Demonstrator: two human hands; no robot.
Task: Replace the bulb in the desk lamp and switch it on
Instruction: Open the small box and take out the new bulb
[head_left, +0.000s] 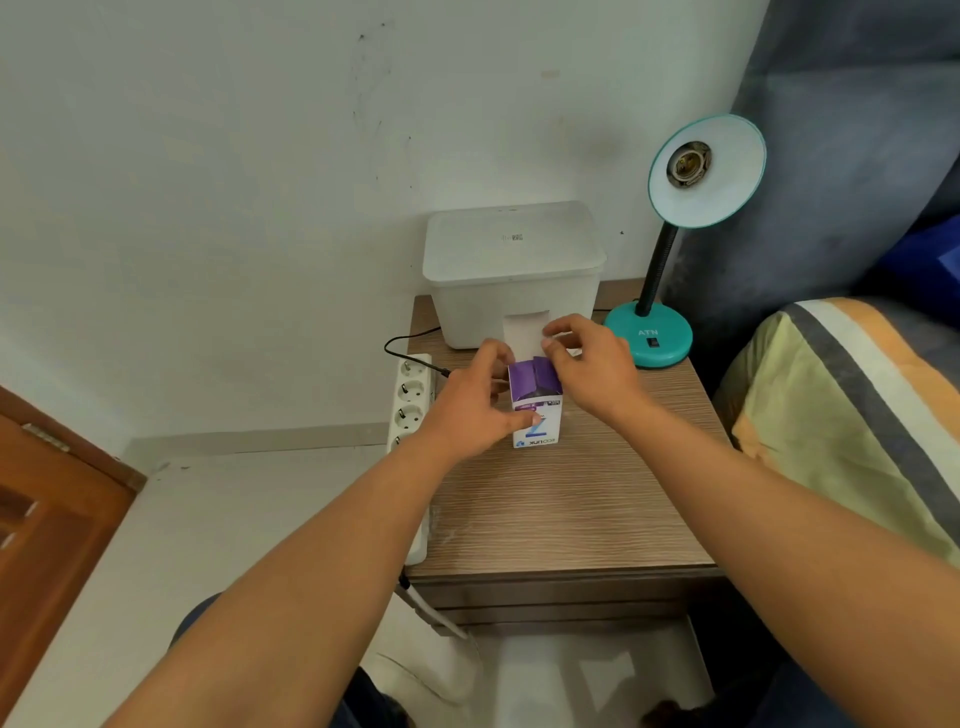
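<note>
The bulb box (536, 410), purple and white, stands upright on the wooden surface (571, 509), its long axis vertical and its flapped top end facing up toward the hands. The flaps are partly raised; whether a bulb is inside cannot be seen.

The left hand (470, 410) is clamped around the box's left side and front, thumb pressed on the printed face, steadying it. The right hand (587, 364) is at the top right edge, its fingertips (550, 340) pinched together on what looks like a white top flap. Both hands touch the box, so neither has to travel to reach it.

The relation that matters next is box to lamp: the teal desk lamp (649, 340) stands beyond and to the right, near the right hand. Its shade (709, 171) is tilted toward the camera with the socket (690, 163) bare and open. The right hand is nearer, so it probably carries the bulb up and right.

A white lidded container (514, 270) sits just behind the box, and a power strip (413, 400) hangs at the surface's left edge.
</note>
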